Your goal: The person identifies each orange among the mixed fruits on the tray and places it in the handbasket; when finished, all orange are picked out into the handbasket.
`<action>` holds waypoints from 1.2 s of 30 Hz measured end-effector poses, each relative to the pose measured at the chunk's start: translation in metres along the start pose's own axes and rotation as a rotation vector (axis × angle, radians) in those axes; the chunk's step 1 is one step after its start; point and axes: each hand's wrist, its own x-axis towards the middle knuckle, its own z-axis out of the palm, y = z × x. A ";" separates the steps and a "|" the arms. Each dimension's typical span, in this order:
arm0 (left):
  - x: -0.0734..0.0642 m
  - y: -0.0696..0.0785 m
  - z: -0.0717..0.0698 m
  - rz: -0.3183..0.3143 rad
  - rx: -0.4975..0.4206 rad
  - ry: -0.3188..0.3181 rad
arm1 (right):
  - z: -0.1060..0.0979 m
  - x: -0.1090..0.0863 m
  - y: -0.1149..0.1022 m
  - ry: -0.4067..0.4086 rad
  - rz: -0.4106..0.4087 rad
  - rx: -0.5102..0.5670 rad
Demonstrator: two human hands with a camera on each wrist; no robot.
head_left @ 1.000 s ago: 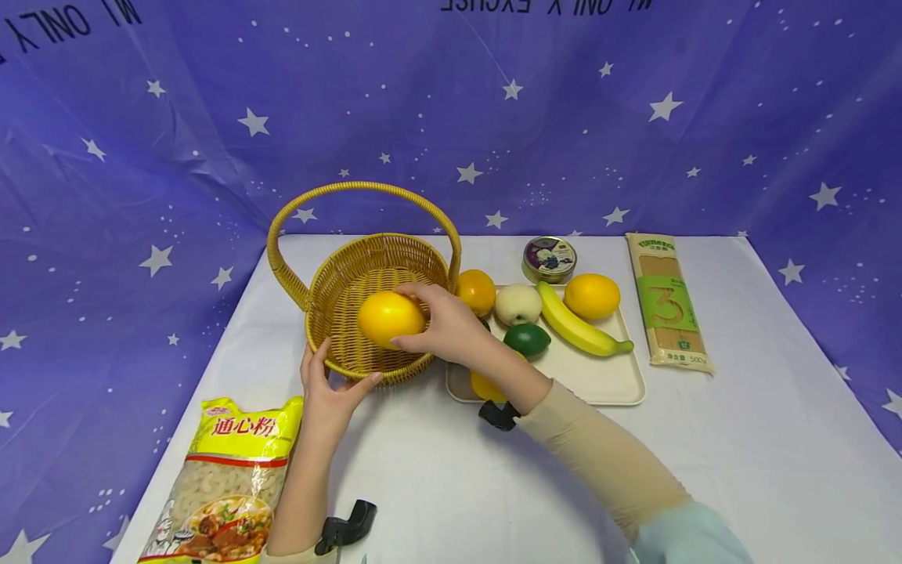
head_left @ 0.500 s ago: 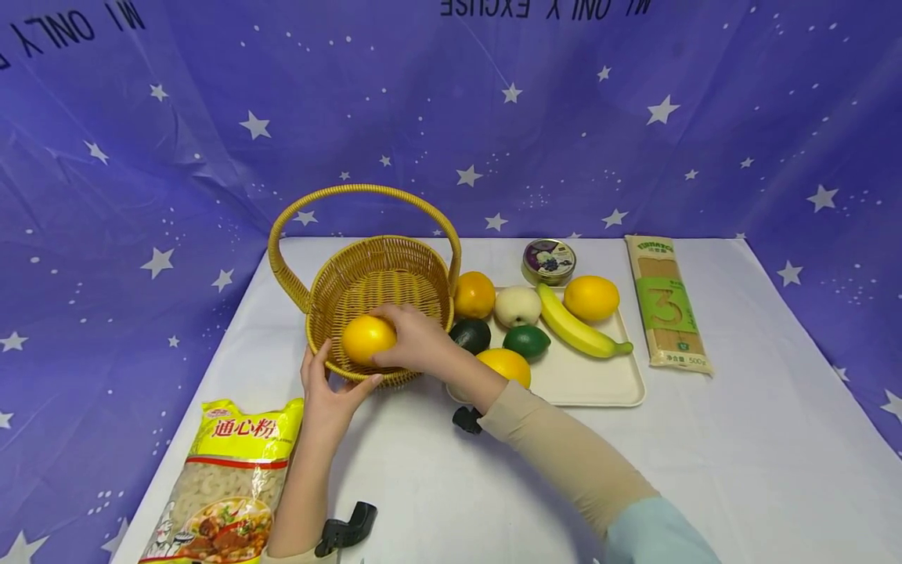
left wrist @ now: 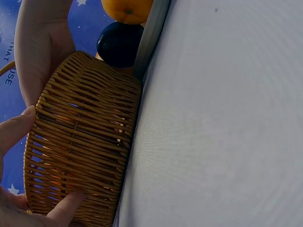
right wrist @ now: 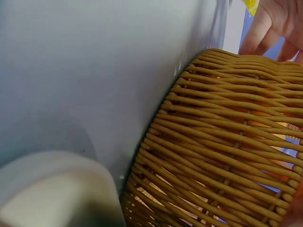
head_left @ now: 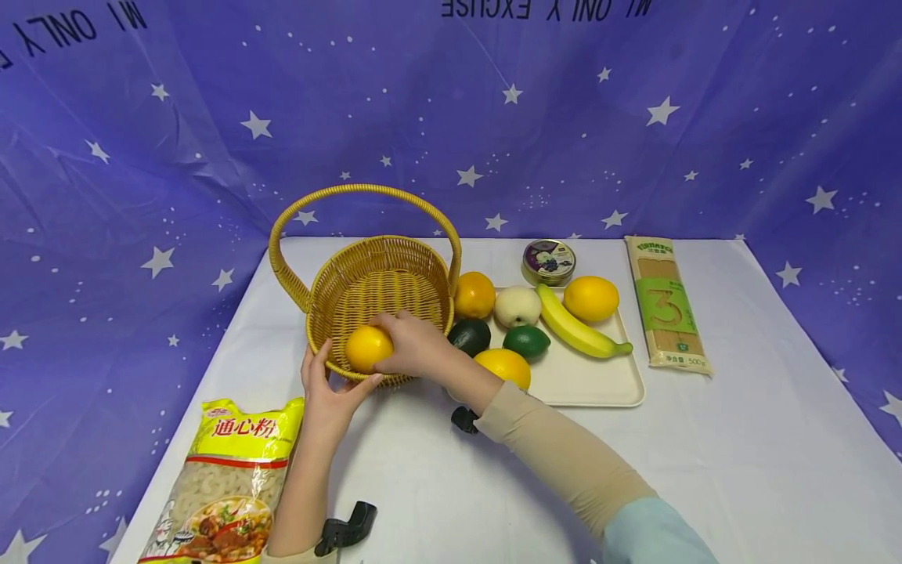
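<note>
In the head view, my right hand [head_left: 416, 346] reaches over the front rim into the wicker basket [head_left: 384, 254]. Its thumb and fingers hold a yellow-orange oval fruit [head_left: 369, 349] low in the basket, near the front wall. Whether the fruit rests on the basket's bottom, I cannot tell. My left hand [head_left: 331, 403] grips the basket at its front left, fingers at the rim. The left wrist view shows its thumb [left wrist: 19, 125] at the rim and a finger [left wrist: 71, 205] against the woven side. In the right wrist view, the basket wall [right wrist: 227, 142] hides the fruit.
Right of the basket, a cream tray [head_left: 599, 388] bears a banana [head_left: 578, 325], an orange [head_left: 475, 294], a pale round fruit [head_left: 517, 305] and several others. A round tin [head_left: 549, 262] stands behind it. A noodle pack [head_left: 668, 305] lies right, a macaroni bag [head_left: 229, 478] front left.
My right hand has brought the yellow-orange fruit left and down, deeper into the basket toward its front wall. The left hand has kept its place on the basket.
</note>
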 end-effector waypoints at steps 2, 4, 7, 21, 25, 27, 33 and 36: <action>0.000 0.000 0.001 0.001 0.001 0.001 | -0.001 -0.002 0.000 -0.005 -0.007 0.008; -0.001 0.000 0.001 0.000 -0.001 0.001 | -0.004 -0.005 0.000 -0.011 -0.014 0.017; -0.002 0.000 0.001 -0.004 -0.008 0.001 | -0.013 -0.012 0.000 -0.014 -0.020 0.025; -0.001 -0.001 -0.001 -0.012 -0.014 0.013 | -0.079 -0.055 0.018 0.164 -0.007 0.122; -0.002 -0.001 -0.001 -0.015 -0.013 0.008 | -0.099 -0.069 0.028 0.228 0.018 0.171; -0.003 -0.001 -0.001 -0.013 -0.010 0.008 | -0.109 -0.076 0.036 0.262 0.040 0.196; -0.003 0.000 0.001 0.002 -0.006 0.009 | -0.134 -0.097 0.069 0.361 0.137 0.264; -0.003 0.000 0.001 0.008 -0.007 0.005 | -0.143 -0.108 0.092 0.403 0.203 0.258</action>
